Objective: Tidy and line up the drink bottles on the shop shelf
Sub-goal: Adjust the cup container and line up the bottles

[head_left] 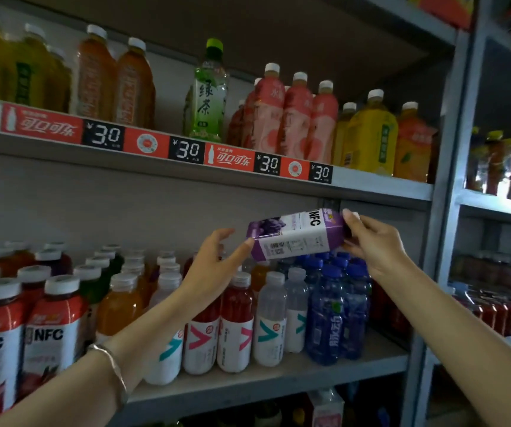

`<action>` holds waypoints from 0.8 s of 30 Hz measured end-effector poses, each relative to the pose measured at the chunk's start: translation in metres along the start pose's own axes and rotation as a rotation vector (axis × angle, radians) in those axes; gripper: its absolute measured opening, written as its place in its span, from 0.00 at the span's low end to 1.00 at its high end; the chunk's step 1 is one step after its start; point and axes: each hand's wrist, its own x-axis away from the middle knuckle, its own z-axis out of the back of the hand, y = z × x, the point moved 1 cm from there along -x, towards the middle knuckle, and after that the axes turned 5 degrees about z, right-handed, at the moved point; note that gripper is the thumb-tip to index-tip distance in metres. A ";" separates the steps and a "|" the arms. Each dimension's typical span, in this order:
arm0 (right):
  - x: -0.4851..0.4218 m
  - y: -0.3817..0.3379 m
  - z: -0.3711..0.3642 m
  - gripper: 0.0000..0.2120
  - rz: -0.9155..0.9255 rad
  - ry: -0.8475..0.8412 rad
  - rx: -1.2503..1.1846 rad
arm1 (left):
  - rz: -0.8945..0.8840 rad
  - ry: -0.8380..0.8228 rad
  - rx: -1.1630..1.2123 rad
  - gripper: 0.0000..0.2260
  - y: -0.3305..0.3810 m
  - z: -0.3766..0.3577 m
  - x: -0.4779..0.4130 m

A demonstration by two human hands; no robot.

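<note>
A purple and white NFC bottle (297, 234) lies almost sideways in the air above the middle shelf's bottles. My right hand (374, 241) grips its cap end, with the cap hidden in my fingers. My left hand (217, 263) has straight fingers, and its fingertips touch the bottle's base. Below stand red NFC bottles (53, 328) at the left, white-labelled bottles (235, 331) in the middle and blue bottles (328, 318) at the right.
The upper shelf (380, 183) carries yellow, orange, pink and one green tea bottle (208, 97) above a strip of 3.0 price tags. A grey upright post (451, 167) bounds the bay; more bottles stand in the bay to the right.
</note>
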 end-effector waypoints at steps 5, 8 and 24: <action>0.042 -0.045 -0.002 0.05 0.091 -0.256 0.018 | 0.092 -0.222 0.120 0.25 0.018 0.021 0.021; 0.072 -0.069 -0.016 0.09 0.161 -0.518 0.070 | 0.164 -0.581 0.172 0.19 0.021 0.043 0.052; 0.203 -0.094 -0.149 0.28 0.004 -0.965 -0.112 | 0.086 -0.008 0.396 0.18 0.023 0.134 0.201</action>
